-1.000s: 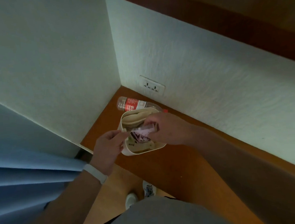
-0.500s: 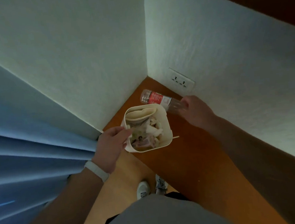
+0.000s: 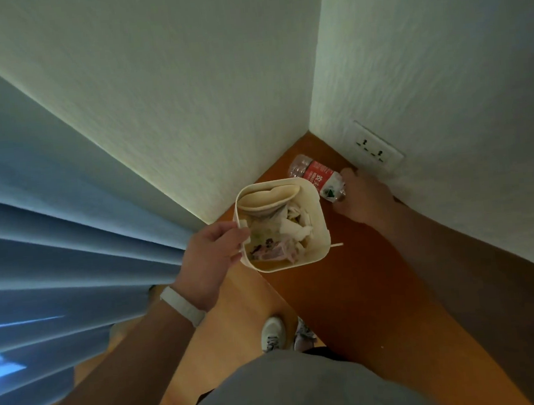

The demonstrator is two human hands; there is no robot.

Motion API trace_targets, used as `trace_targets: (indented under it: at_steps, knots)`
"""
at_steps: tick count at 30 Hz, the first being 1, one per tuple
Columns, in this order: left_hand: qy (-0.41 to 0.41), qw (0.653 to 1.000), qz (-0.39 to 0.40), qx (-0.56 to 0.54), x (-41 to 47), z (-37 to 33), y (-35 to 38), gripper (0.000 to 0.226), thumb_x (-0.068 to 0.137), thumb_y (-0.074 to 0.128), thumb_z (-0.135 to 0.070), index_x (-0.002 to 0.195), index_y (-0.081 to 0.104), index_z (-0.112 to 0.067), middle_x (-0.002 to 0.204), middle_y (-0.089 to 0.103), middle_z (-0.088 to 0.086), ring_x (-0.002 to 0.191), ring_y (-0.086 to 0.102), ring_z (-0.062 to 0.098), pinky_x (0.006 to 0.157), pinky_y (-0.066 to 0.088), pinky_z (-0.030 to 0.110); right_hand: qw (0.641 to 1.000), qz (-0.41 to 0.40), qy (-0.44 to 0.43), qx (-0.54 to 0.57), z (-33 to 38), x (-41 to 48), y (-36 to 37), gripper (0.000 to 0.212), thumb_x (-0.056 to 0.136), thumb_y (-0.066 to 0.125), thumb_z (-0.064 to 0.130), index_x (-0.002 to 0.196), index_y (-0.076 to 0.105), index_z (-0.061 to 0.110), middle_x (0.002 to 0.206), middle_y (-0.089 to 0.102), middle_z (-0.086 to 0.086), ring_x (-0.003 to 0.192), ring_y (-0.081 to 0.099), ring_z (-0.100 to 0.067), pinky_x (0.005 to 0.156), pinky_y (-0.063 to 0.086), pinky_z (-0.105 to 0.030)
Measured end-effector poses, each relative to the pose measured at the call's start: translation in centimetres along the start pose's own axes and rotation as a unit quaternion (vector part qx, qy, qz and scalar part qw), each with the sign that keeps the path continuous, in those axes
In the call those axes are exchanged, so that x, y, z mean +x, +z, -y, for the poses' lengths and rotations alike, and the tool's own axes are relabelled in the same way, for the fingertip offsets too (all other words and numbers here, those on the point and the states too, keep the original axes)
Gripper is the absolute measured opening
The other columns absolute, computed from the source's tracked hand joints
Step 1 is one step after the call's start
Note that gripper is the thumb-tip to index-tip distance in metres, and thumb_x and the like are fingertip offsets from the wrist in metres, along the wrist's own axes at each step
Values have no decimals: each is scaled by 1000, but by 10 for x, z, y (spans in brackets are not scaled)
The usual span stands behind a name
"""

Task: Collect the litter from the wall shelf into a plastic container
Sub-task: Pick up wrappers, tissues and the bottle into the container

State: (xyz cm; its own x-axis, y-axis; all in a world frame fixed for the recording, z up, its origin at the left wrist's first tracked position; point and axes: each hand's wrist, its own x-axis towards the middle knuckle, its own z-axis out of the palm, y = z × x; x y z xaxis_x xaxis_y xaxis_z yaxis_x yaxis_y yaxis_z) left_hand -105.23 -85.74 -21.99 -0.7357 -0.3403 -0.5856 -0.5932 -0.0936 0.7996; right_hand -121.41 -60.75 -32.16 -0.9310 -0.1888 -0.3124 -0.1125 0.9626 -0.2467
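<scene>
Plastic container [image 3: 324, 226], 1 cream rounded-square tub w/ crumpled litter [image 3: 293, 227] inside, was pinched at its rim by left hand [image 3: 212, 258] at the wooden shelf [image 3: 364, 290] corner, while right hand [image 3: 367, 201] grasped 1 clear red-labelled bottle [image 3: 315, 176] lying just behind it.

This looks like a bedroom or hotel room. Pleated blue curtains [image 3: 70, 252] hang at the left, and textured white walls [image 3: 185, 96] meet in the far corner. A wooden wall shelf [image 3: 364, 290] runs along the right under a wall socket [image 3: 379, 152], above a light wood floor [image 3: 230, 318].
</scene>
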Motion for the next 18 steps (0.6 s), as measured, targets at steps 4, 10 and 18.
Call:
trace_targets:
  at_steps: [4,10,18]
  knots:
    - [-1,1000,5,8,4,2,4,21,93,66,-20,106,75,-6,111,72,24,108,69,37,93,59,47,998,-38,13,54,-5,-19,-11,62,76,74,42,126,47,19,114,57,-8,98,60,-26,77,48,-36]
    - [25,999,22,38,16,3,11,10,92,69,-24,90,74,-17,75,69,1,79,65,22,64,53,26,986,-97,-5,134,-1,-71,-66,70,73,78,46,130,44,25,116,58,1,94,61,-15,74,54,-36]
    - [67,996,44,46,24,-3,13,12,85,73,-35,86,75,-24,81,70,5,90,63,29,91,57,48,995,-20,-66,67,31,-160,-141,66,75,78,45,131,49,27,115,59,7,93,61,-9,72,55,-30]
